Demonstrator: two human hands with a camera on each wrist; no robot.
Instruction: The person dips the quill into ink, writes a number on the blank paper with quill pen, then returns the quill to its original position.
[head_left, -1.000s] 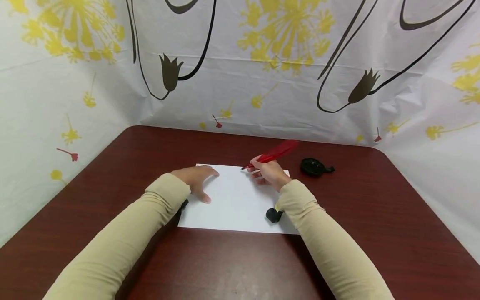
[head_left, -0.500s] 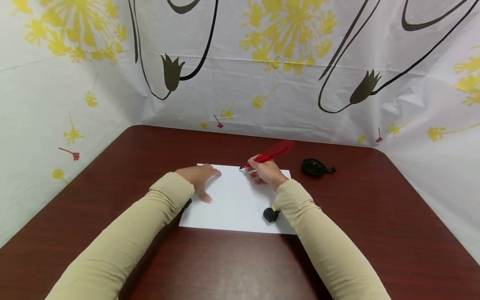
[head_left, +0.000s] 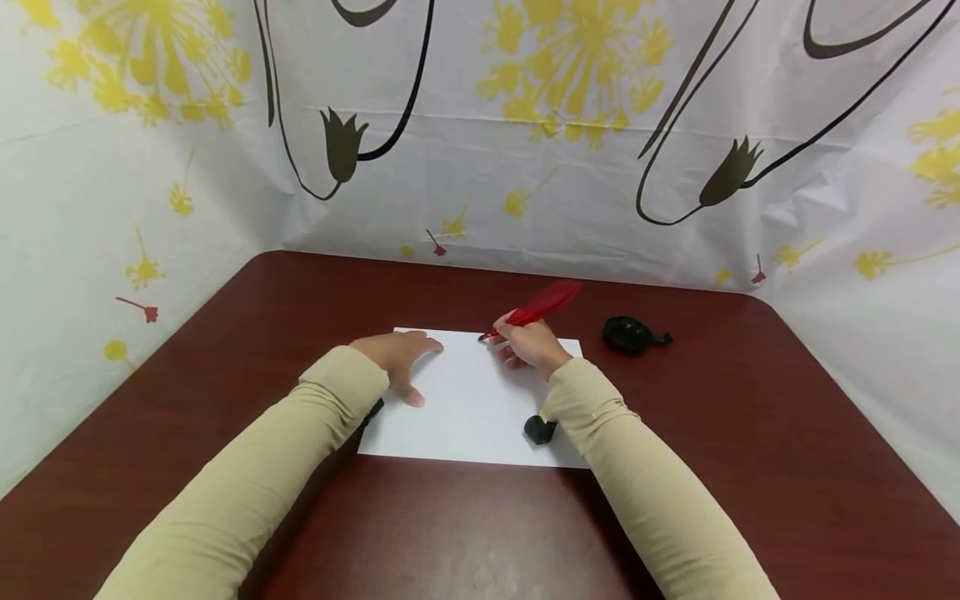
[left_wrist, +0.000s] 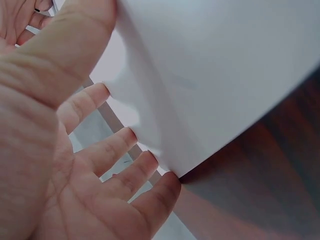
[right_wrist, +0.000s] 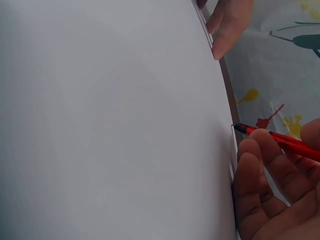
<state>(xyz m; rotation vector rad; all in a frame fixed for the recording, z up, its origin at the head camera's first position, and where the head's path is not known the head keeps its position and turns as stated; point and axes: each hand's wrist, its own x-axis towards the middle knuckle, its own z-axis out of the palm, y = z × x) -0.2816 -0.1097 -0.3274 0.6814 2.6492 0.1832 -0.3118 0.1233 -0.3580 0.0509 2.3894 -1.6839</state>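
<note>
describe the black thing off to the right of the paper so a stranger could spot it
On the dark red table, look past the right edge of the white paper. The black lump lies alone there, untouched, glossy, with a short tail pointing right; unlike the red feather pen, nobody holds it.

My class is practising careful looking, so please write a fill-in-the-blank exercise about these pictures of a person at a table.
1. The right hand holds a pen whose colour is ____.
2. The left hand presses flat on a sheet of ____.
3. The pen's tip meets the sheet near its ____ edge.
4. The table is dark ____.

Missing words: red; paper; far; reddish brown
</note>
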